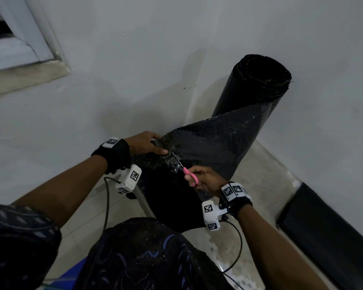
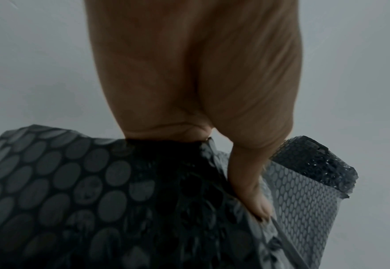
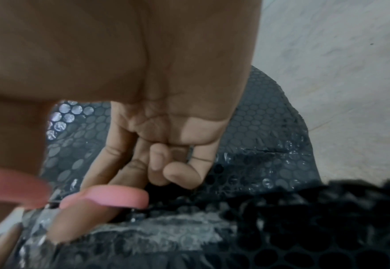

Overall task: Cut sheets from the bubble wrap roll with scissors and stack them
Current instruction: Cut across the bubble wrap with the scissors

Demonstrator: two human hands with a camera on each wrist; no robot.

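Observation:
A black bubble wrap roll (image 1: pixel 258 84) stands upright against the grey wall. Its loose sheet (image 1: pixel 210 143) is pulled out toward me. My left hand (image 1: pixel 147 143) pinches the sheet's top edge, thumb on the near side; in the left wrist view the thumb (image 2: pixel 251 191) presses on the wrap (image 2: pixel 74 191). My right hand (image 1: pixel 205 178) grips pink-handled scissors (image 1: pixel 189 174), whose blades (image 1: pixel 176 160) sit in the sheet just right of the left thumb. In the right wrist view the pink handles (image 3: pixel 111 196) ring my fingers over the bubble wrap (image 3: pixel 281 227).
A flat black stack (image 1: pixel 327 233) lies on the pale floor (image 1: pixel 260 164) at the right, along the wall. A window frame (image 1: pixel 23 49) is at upper left. Camera cables (image 1: pixel 107 206) hang from both wrists over my patterned clothing.

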